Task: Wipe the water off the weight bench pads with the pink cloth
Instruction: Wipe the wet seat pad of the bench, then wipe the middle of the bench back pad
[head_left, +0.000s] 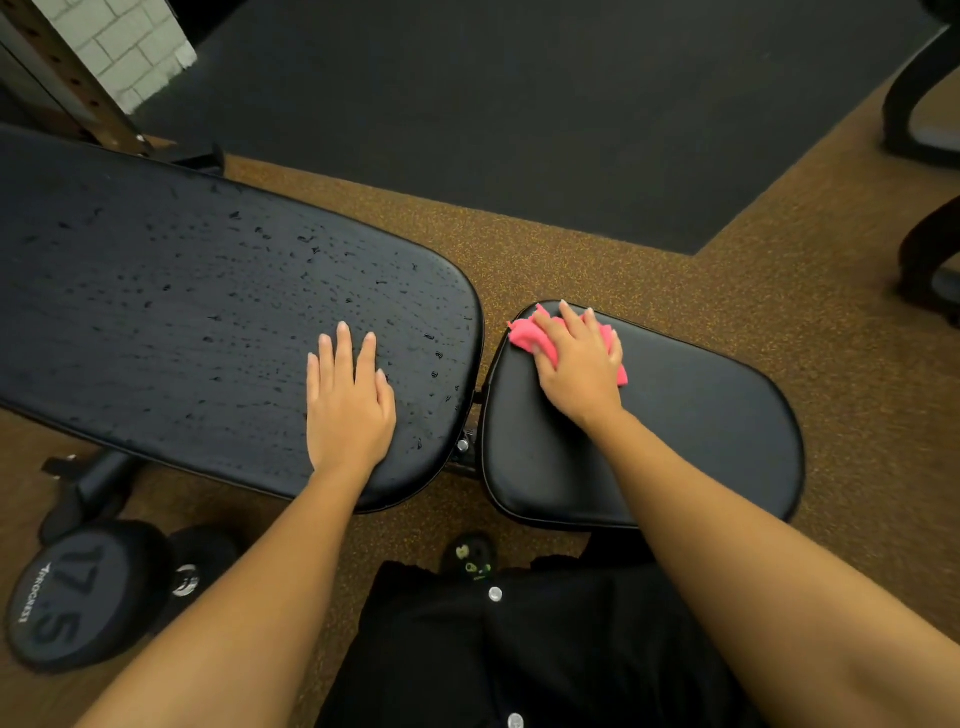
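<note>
While the right hand (576, 364), fingers slightly spread, presses the pink cloth (524, 335) onto the far-left corner of the seat pad (675, 441), the cloth's long axis runs far-left to near-right. The left hand (348, 410) rests flat, fingers together, on the wet back pad (156, 312).

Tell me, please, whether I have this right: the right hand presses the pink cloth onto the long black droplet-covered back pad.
Not quite: the head view shows the right hand pressing the pink cloth onto the short black seat pad.

Glossy black vinyl pads (675, 441), soft pink cloth (524, 335), speckled rubber floor (597, 260).
</note>
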